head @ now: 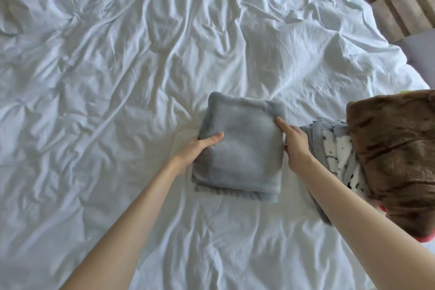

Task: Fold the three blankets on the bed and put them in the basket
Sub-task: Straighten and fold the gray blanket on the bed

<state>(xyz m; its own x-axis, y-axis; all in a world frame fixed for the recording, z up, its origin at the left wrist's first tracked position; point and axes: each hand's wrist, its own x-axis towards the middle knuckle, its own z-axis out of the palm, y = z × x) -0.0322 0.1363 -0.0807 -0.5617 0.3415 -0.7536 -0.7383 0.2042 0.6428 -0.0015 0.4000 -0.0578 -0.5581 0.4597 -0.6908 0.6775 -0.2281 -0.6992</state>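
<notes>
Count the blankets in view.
3: a grey blanket folded at centre, a spotted blanket to its right, a brown blanket overlapping that at the right edge.

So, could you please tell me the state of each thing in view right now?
Grey blanket: folded, held at both sides.
Brown blanket: folded, lying on the spotted one.
Spotted blanket: partly covered by the brown one.
Left hand: grips the grey one's left edge.
Right hand: grips its right edge.
Sheet: wrinkled.

A bedroom in a home: a wide bed (122,73) under a rumpled white sheet fills the view, with a wooden furniture frame (396,17) standing beyond its far right corner.
</notes>
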